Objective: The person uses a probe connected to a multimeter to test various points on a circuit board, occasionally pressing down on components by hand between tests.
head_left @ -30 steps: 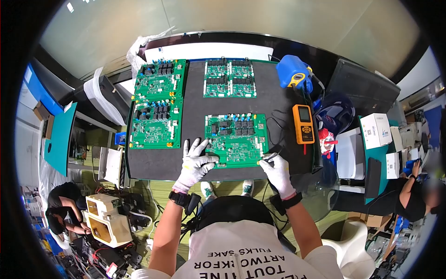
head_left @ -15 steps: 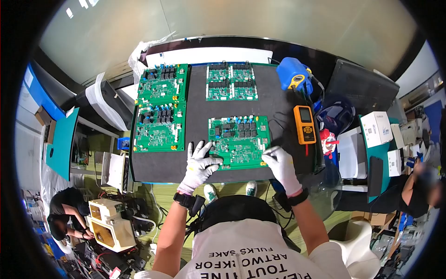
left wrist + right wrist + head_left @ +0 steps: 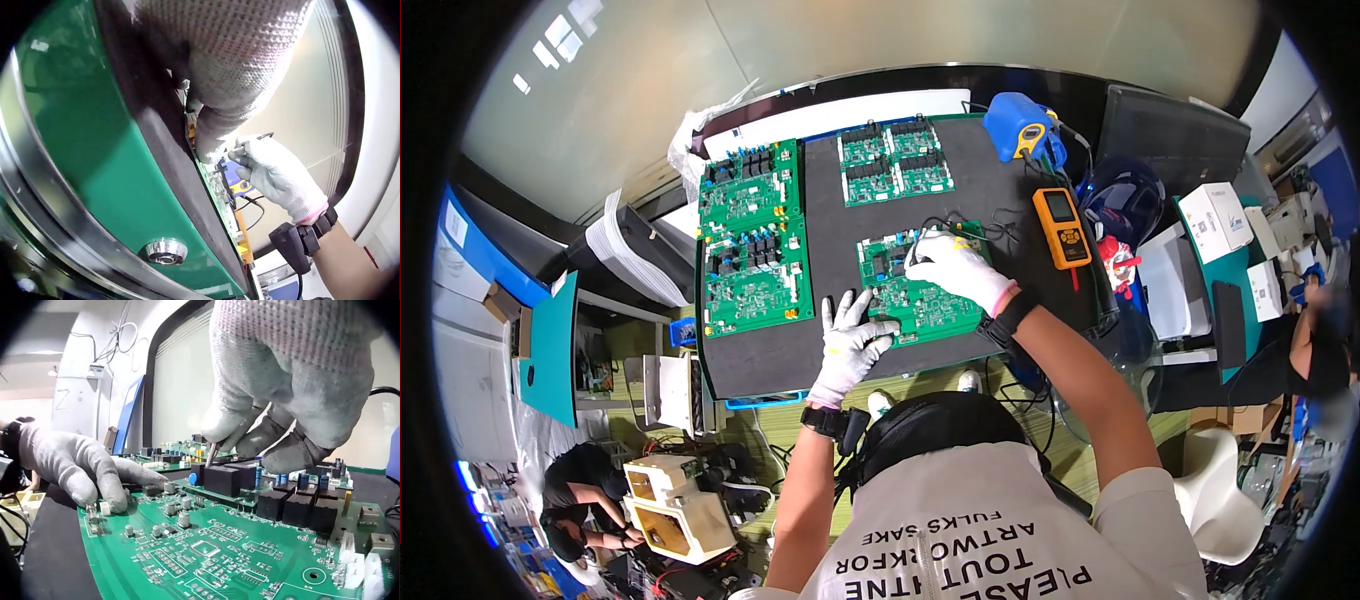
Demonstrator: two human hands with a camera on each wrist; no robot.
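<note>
A large green circuit board with black relays lies before the person on the dark mat. The gloved right hand is over its far half, covering some of the parts. It pinches a slim metal-tipped tool between thumb and fingers; I cannot tell its exact kind. The tool's tip points down at a black relay in the right wrist view. At the board's near left corner rests the gloved left hand, fingers spread and thumb over the edge. White connectors stand close by its fingertips.
Two more large boards lie along the left side. Several smaller boards form a block at the back. To the right are an orange handheld meter, thin black cables and a blue device.
The right hand has moved from the board's near right corner up and inward over the relays. The left hand stays at the near left corner. The head view has turned slightly.
</note>
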